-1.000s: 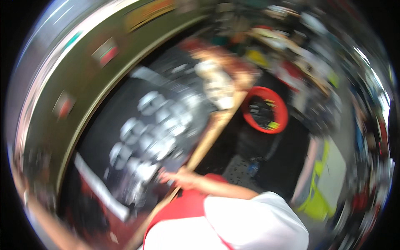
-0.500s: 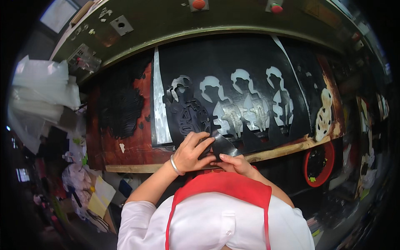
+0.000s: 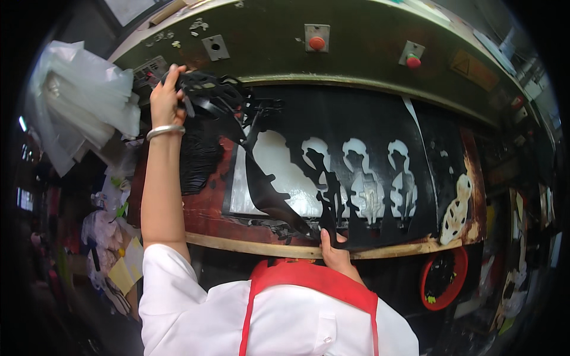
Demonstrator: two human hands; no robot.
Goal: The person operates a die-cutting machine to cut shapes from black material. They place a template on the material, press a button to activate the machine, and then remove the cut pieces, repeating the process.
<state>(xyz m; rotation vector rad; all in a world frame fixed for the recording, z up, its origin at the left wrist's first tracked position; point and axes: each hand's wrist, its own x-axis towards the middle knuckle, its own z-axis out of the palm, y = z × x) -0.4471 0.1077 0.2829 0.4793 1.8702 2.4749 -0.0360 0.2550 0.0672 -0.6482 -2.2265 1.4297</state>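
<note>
My left hand (image 3: 165, 95), with a silver bangle on the wrist, is raised high at the upper left and grips a bunch of black cut-out scrap strips (image 3: 217, 98). The strips trail down to the right toward the black sheet (image 3: 356, 136) lying on the press bed. That sheet has several shoe-sole-shaped holes (image 3: 365, 184) showing the light plate below. My right hand (image 3: 335, 252) presses on the sheet's near edge, by the wooden strip (image 3: 249, 246) along the front.
A green machine panel (image 3: 356, 53) with red buttons arches over the bed. Clear plastic bags (image 3: 83, 101) hang at the left. A red basket (image 3: 448, 285) holding black scraps sits at the lower right. Cluttered papers lie at the lower left.
My left hand has lifted from the sheet's near edge up to the far left, pulling the black scrap strips off with it. My right hand stays at the front edge.
</note>
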